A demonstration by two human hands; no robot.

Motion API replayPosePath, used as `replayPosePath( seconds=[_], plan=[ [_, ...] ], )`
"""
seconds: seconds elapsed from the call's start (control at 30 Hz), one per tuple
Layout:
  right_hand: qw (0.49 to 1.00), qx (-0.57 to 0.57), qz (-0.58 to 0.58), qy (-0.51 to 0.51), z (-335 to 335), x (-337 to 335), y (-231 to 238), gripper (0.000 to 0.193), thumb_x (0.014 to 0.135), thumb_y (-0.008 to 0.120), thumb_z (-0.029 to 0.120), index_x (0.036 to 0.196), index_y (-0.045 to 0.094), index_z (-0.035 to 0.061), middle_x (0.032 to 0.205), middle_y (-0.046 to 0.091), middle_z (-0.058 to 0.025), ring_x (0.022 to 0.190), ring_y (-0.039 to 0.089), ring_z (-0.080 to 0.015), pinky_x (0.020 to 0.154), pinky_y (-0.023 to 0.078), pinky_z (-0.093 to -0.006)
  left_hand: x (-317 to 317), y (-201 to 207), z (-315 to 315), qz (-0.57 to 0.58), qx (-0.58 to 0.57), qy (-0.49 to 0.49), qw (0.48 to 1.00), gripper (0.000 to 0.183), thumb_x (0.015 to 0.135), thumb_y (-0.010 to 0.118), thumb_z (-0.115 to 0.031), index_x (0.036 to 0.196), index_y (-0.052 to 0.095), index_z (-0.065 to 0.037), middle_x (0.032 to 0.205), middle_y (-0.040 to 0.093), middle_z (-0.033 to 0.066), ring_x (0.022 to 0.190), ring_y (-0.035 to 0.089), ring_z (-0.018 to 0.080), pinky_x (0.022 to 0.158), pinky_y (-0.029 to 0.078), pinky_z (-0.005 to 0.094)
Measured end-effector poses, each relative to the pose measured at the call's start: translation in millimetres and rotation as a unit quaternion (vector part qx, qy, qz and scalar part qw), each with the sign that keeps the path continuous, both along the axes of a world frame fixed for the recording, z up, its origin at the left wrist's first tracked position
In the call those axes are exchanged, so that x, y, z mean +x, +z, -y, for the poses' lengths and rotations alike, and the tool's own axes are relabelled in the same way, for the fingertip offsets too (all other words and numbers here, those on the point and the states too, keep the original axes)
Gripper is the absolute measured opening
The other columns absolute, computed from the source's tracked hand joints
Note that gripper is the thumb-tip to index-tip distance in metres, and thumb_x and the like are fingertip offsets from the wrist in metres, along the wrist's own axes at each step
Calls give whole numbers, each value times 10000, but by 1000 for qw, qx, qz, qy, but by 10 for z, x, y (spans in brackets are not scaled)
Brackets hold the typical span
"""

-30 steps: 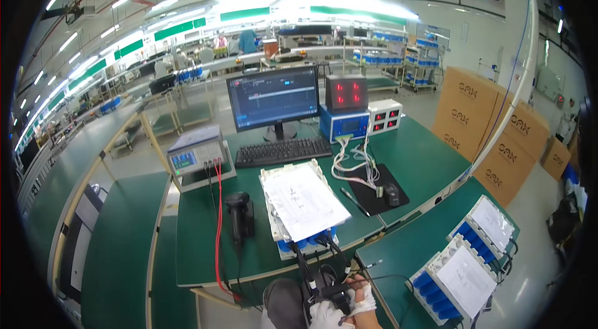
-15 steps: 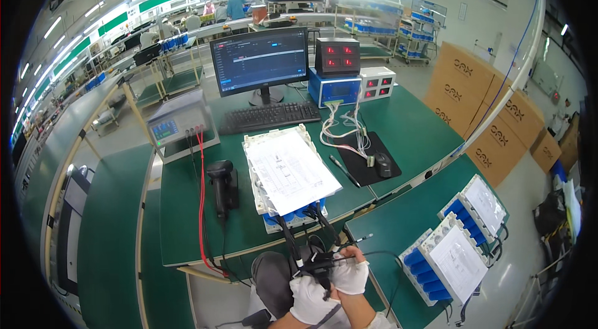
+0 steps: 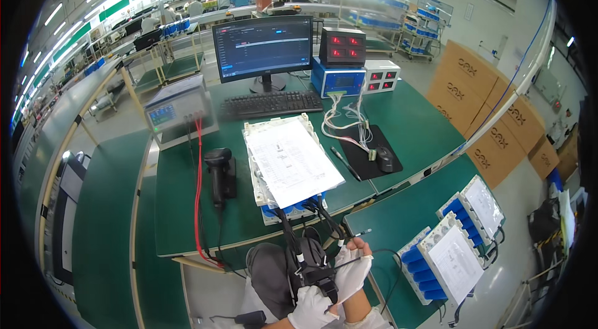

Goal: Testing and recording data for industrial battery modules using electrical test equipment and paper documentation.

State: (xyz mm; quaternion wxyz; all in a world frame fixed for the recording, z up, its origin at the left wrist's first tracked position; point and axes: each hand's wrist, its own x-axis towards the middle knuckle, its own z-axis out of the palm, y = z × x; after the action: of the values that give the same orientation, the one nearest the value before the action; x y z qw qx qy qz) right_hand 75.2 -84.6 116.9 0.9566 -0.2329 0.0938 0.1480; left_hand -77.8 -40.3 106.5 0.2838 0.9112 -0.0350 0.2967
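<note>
A battery pack [image 3: 268, 212] with blue cells and a pale frame lies at the bench's front edge, a printed sheet [image 3: 296, 164] on top. Black cables run from its near side down to a black cable connector [image 3: 319, 276] over my lap. My left hand [image 3: 311, 308], in a white glove, closes on the connector's lower end. Beside it, my right hand [image 3: 352, 271], gloved with bare fingertips, has its fingers curled at a thin black cable [image 3: 389, 252]; a slim light-tipped end [image 3: 363, 232] shows just beyond them. The palm side and exact grip are hidden.
A barcode scanner [image 3: 218, 173] and red test leads [image 3: 199, 198] are on the left. Behind the pack are a keyboard [image 3: 272, 104] and monitor [image 3: 263, 48]. A mouse [image 3: 385, 159] lies right. Two more packs [image 3: 430, 260] stand on the right bench; cartons [image 3: 492, 111] lie beyond.
My right hand has risen slightly and turned beside the connector, showing more of its glove. My left hand has shifted slightly lower. More of the black connector now shows between them.
</note>
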Motion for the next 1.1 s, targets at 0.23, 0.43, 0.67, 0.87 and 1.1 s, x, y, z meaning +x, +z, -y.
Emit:
replayPosePath(
  seconds=[0.23, 0.43, 0.67, 0.87, 1.1],
  plan=[
    [896, -398, 194, -15, -15, -87, -130, 233, 945, 547, 258, 945, 581, 28, 760, 606, -62, 619, 547, -125, 558, 439, -251, 31, 45, -106, -33, -104, 10, 994, 144, 736, 678, -223, 748, 618, -92, 745, 578, 85, 735, 532, 279, 689, 364, 393],
    [792, -375, 194, 441, 403, -146, -83, 317, 960, 536, 311, 1009, 609, 7, 885, 654, -77, 752, 606, -130, 648, 486, -261, 14, 379, -453, -35, -314, 95, 944, 247, 896, 513, -234, 741, 600, -62, 713, 552, 87, 735, 526, 285, 723, 375, 404],
    [847, -291, 103, 434, 498, -472, 54, 233, 914, 575, 257, 948, 586, 27, 753, 586, -12, 673, 547, -72, 567, 427, -207, 59, 460, -285, -71, -134, 0, 988, 228, 851, 598, -239, 745, 550, -43, 862, 482, 152, 815, 472, 335, 737, 365, 446],
    [792, -194, 160, 557, 537, -587, -266, 48, 796, 475, 114, 826, 478, 77, 550, 410, 42, 438, 371, -60, 377, 267, -236, -166, 571, -362, -130, -43, 16, 991, 274, 714, 659, -147, 937, 603, 2, 1036, 500, 266, 938, 461, 429, 798, 379, 507],
    [875, -191, 223, 385, 511, -624, -875, 148, 769, 634, 110, 851, 625, -12, 639, 546, -64, 564, 497, -174, 505, 417, -325, -252, 690, -188, -128, 117, -16, 985, 394, 671, 709, -161, 1035, 599, -59, 1089, 499, 264, 1034, 454, 447, 844, 378, 536]
  ],
)
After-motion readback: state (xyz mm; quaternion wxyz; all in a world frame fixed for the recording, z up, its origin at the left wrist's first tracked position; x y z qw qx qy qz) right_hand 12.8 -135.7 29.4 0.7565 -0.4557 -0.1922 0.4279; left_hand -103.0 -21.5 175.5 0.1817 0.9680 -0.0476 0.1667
